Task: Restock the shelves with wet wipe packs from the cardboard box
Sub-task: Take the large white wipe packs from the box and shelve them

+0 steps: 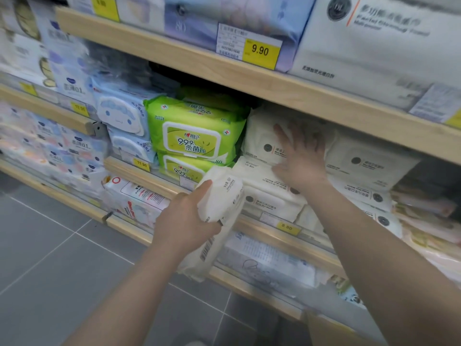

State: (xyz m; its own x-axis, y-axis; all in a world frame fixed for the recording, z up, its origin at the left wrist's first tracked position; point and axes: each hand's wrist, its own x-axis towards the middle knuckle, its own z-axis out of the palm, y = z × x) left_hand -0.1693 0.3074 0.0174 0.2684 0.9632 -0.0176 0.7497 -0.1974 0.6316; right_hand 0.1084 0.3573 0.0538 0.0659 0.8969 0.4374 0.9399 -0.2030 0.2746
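**A:** Head view first: what are your hands doing?

**B:** Your left hand (185, 222) grips one white wet wipe pack (219, 216), fingers curled round its near end, holding it just in front of the wooden shelf edge (262, 229). Your right hand (300, 156) lies flat with fingers spread, pressing on the stacked white packs (264, 143) already on the middle shelf.

**A:** And the cardboard box?

**B:** Out of sight in this view, so I cannot place it.

**A:** How do you seat the pack well?

**B:** I'd judge you are making room. Use the flat right hand to hold the white stack back and level, so nothing slides forward over the price tag (286, 227). Turn the held pack so its lid label faces out like its neighbours, then feed it in flat on top or into the gap beside the green packs (193, 136). The wrapper looks soft and slippery, so a loose stack may topple; release only once the pack rests fully behind the shelf lip.
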